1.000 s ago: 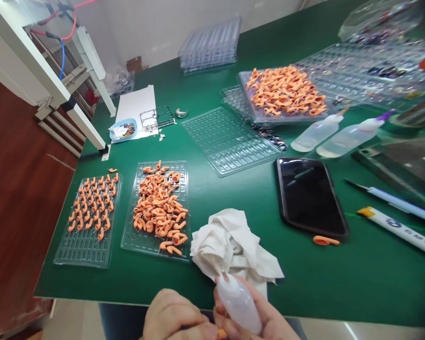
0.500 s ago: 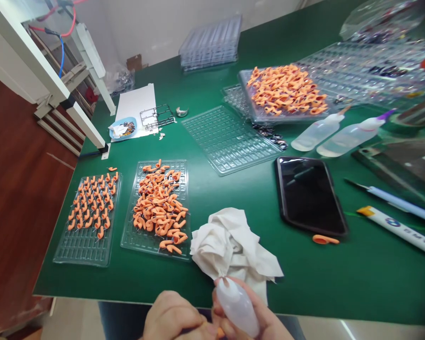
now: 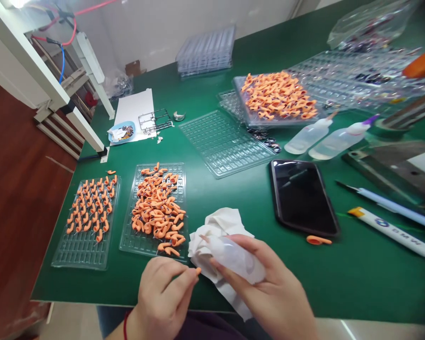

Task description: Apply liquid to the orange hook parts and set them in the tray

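Observation:
My left hand pinches a small orange curved part, and only its tip shows past the fingers. In my right hand is a translucent squeeze bottle, held tilted with its thin nozzle toward the upper left. Under the bottle lies a crumpled white tissue. Just beyond my left hand, a clear compartment tray bears a heap of orange parts. Farther left, a second clear tray has similar parts set in rows, with wires sticking out.
A black phone lies to the right, an orange part at its lower edge. Beyond it are two squeeze bottles, a white marker and a blue-handled tool. A full tray of orange parts stands at the back.
The squeeze bottle has risen over the tissue, its nozzle swung leftward. My hands have moved up and apart, and the orange tip now shows at my left fingers.

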Demonstrator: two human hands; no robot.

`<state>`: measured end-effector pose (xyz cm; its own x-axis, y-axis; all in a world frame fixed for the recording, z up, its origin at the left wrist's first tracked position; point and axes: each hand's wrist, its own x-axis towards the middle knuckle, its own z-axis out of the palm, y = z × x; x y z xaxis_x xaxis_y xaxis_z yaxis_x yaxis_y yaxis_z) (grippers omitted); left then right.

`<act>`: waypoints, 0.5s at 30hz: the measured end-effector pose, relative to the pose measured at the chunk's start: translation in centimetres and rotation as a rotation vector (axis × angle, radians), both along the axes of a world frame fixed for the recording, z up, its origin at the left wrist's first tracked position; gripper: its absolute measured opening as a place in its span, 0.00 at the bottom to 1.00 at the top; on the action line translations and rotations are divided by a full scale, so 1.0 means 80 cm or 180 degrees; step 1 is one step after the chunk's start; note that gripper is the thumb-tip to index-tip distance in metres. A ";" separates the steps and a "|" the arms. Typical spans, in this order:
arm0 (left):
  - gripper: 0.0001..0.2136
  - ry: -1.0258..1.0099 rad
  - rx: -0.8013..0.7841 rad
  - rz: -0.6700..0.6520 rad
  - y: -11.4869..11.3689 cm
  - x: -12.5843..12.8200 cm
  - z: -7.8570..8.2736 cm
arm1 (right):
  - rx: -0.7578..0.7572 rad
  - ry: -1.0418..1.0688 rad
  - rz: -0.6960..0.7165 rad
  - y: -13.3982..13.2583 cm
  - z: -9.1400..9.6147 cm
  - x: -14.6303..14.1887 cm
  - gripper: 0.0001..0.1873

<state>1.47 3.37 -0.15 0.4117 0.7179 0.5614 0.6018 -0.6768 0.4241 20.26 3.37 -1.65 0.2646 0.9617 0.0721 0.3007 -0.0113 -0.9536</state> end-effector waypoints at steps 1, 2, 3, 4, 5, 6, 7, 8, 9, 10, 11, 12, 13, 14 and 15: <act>0.09 0.0042 0.0030 -0.0015 0.002 0.001 -0.001 | 0.0083 -0.0041 0.0096 0.007 -0.003 -0.001 0.12; 0.09 0.0071 0.0064 -0.0022 0.003 0.002 -0.001 | 0.0123 -0.0062 0.0117 0.012 -0.007 -0.001 0.12; 0.09 0.0089 0.0098 -0.0023 0.004 0.002 -0.002 | 0.0160 -0.0106 0.0105 0.016 -0.009 -0.002 0.12; 0.09 0.0101 0.0123 -0.0026 0.005 0.003 -0.002 | 0.0189 -0.0140 0.0081 0.017 -0.012 -0.002 0.12; 0.10 0.0105 0.0138 -0.0023 0.006 0.004 -0.002 | 0.0197 -0.0157 0.0057 0.017 -0.014 -0.002 0.12; 0.10 0.0106 0.0152 -0.0023 0.006 0.005 -0.002 | 0.0197 -0.0156 0.0035 0.014 -0.014 -0.001 0.12; 0.10 0.0111 0.0161 -0.0032 0.007 0.006 -0.001 | 0.0212 -0.0134 0.0019 0.011 -0.015 0.000 0.12; 0.10 0.0118 0.0167 -0.0044 0.007 0.006 0.000 | 0.0240 -0.0100 0.0008 0.007 -0.014 0.001 0.12; 0.10 0.0128 0.0177 -0.0065 0.008 0.007 0.000 | 0.0275 -0.0058 0.0009 0.002 -0.013 0.001 0.12; 0.10 0.0137 0.0196 -0.0094 0.008 0.008 0.001 | 0.0315 -0.0015 0.0020 -0.002 -0.012 0.001 0.12; 0.10 0.0140 0.0228 -0.0132 0.008 0.009 0.002 | 0.0356 0.0020 0.0041 -0.006 -0.011 -0.001 0.12; 0.10 0.0136 0.0258 -0.0174 0.008 0.010 0.002 | 0.0393 0.0042 0.0068 -0.009 -0.011 -0.003 0.12; 0.10 0.0123 0.0285 -0.0211 0.007 0.010 0.003 | 0.0419 0.0049 0.0102 -0.010 -0.011 -0.005 0.13; 0.10 0.0109 0.0303 -0.0244 0.007 0.011 0.003 | 0.0433 0.0038 0.0127 -0.011 -0.012 -0.007 0.13; 0.10 0.0088 0.0315 -0.0265 0.006 0.011 0.002 | 0.0454 0.0013 0.0114 -0.011 -0.014 -0.008 0.13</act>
